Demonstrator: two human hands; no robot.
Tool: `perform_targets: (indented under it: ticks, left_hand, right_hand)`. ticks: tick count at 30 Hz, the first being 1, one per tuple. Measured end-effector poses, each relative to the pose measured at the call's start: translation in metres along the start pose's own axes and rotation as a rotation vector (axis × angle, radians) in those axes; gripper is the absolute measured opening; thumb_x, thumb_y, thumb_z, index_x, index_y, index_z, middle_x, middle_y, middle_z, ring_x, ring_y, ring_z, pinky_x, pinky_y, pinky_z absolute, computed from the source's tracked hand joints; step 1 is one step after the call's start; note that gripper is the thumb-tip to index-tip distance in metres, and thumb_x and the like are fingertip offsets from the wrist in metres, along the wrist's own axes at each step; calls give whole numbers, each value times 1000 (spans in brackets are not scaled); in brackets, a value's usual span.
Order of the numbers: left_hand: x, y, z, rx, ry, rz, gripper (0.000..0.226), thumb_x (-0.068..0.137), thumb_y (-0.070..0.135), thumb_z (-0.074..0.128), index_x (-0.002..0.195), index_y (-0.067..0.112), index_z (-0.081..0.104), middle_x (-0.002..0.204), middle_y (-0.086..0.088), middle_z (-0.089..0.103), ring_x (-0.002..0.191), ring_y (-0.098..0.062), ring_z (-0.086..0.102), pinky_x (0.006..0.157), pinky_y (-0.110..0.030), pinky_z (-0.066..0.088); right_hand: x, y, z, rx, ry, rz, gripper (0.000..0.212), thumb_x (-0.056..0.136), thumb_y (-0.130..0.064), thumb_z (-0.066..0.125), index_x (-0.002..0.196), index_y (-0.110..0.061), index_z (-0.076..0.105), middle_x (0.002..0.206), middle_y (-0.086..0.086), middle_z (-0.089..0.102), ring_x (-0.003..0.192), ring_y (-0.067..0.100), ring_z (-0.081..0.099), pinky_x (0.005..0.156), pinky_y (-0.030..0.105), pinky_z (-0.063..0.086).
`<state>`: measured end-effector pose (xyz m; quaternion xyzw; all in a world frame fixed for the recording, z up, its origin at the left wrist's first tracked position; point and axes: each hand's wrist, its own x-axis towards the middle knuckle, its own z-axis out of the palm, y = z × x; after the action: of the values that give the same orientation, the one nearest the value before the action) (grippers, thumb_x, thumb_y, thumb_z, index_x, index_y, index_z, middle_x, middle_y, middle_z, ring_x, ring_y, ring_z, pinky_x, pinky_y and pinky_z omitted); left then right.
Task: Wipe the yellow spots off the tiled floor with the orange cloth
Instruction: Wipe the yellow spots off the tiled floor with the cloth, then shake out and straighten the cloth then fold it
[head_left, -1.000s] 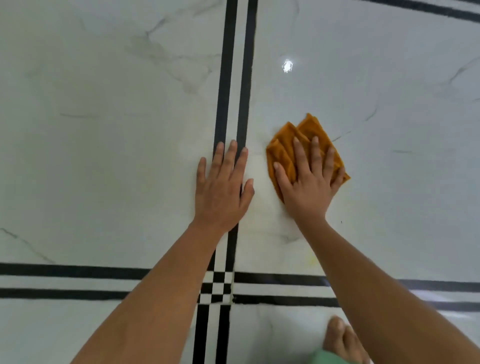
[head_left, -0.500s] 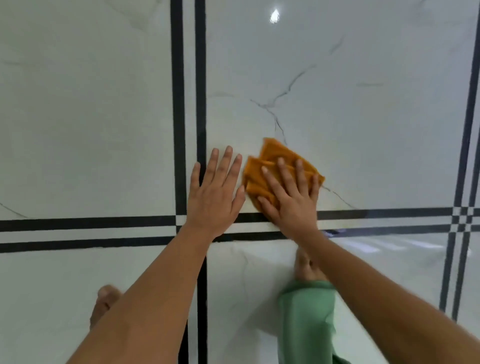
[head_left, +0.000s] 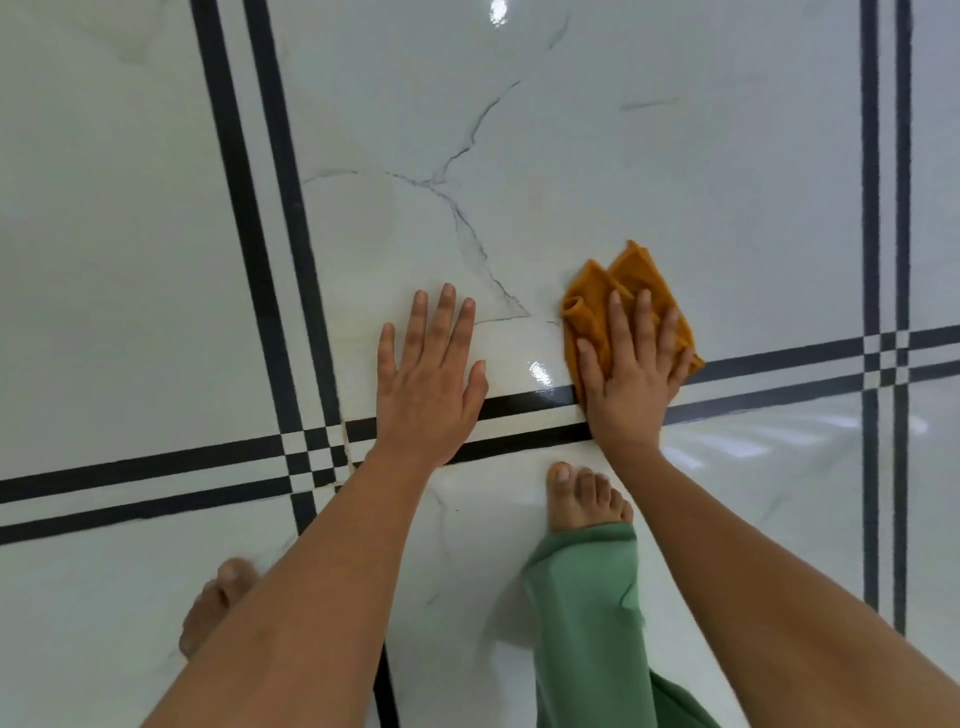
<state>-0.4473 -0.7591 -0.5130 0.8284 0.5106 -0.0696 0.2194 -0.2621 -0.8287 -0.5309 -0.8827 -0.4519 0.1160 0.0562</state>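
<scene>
The folded orange cloth (head_left: 631, 273) lies on the glossy white marble-patterned tiled floor (head_left: 727, 182), just beyond the double black stripes (head_left: 779, 358) that run left to right. The right hand (head_left: 631, 374) lies on it with its fingers straight and spread. Nothing is gripped. The cloth shows beyond the fingertips and to the left of the thumb. Its long axis runs from near to far, leaning a little right, with two loose corners pointing far.

The left hand (head_left: 428, 384) lies flat with straight fingers on bare tile to the left, apart from the cloth, apparently as a prop. The right hand is therefore the working one.

No yellow spot shows plainly. A faint yellowish trace (head_left: 347, 441) runs along the tile joint left of the left wrist, so the next stroke probably goes left.
</scene>
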Motion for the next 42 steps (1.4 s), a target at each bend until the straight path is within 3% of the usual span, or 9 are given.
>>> perform_targets:
  ticks: [4,8,13,17,20,24,27,36,42]
  left_hand:
    - [0,18,5,-2,1,24,60,92,38,23,147,16,21,156,-6,18,143,-25,13,112,-48,11]
    - [2,29,16,27,7,107,59,91,37,27,145,14,27,154,-7,25,142,-26,19,111,-47,13]
    - [2,47,4,15,-51,40,62,91,41,18,147,15,20,156,-5,16,144,-24,12,112,-48,10]
    - [-12,65,-44,5,-104,-26,65,90,47,5,149,21,5,158,2,-1,145,-18,-6,114,-43,-3]
    - [-26,82,-103,-31,-112,-97,56,97,41,16,149,21,5,158,2,-2,144,-17,-8,114,-42,-4]
    - [-46,122,-213,-73,-87,-150,58,98,41,24,149,20,6,158,1,2,145,-17,-5,114,-43,-1]
    - [-55,164,-305,-126,-73,-193,59,98,42,26,149,19,8,158,-1,5,145,-17,-2,115,-44,1]
    - [-84,306,-542,-400,97,-267,56,98,42,29,148,18,17,156,-3,18,144,-21,8,114,-48,12]
    - [-75,344,-637,-565,214,-292,53,98,42,29,146,19,25,152,-4,30,142,-23,19,113,-46,17]
  right_hand:
    - [-11,26,-1,-93,-64,-395,58,93,-59,25,143,-30,28,151,4,30,144,22,3,112,50,0]
    - [8,31,-7,35,25,121,60,90,-56,29,143,-27,34,153,5,26,143,31,11,112,57,3]
    - [10,27,-22,139,-96,-59,48,95,-43,34,138,-24,44,149,4,35,142,32,18,113,51,3]
    - [13,4,-73,575,-138,207,37,99,-27,39,132,-13,49,129,-1,54,121,16,47,106,29,31]
    - [16,-16,-136,830,-158,466,34,99,-29,40,124,-12,55,107,5,64,98,18,60,91,31,48]
    - [23,-32,-255,1145,-195,678,18,97,-29,46,90,-21,60,86,7,68,81,23,68,81,39,56]
    - [32,-46,-361,1301,-235,746,17,96,-24,49,95,-13,61,79,2,65,70,14,66,71,30,57]
    - [51,-95,-645,1335,-539,572,25,97,-13,45,120,-8,52,109,7,62,87,19,61,68,35,50]
    - [85,-124,-751,1369,-640,369,23,99,-11,39,115,-10,55,114,11,62,107,28,58,93,53,45]
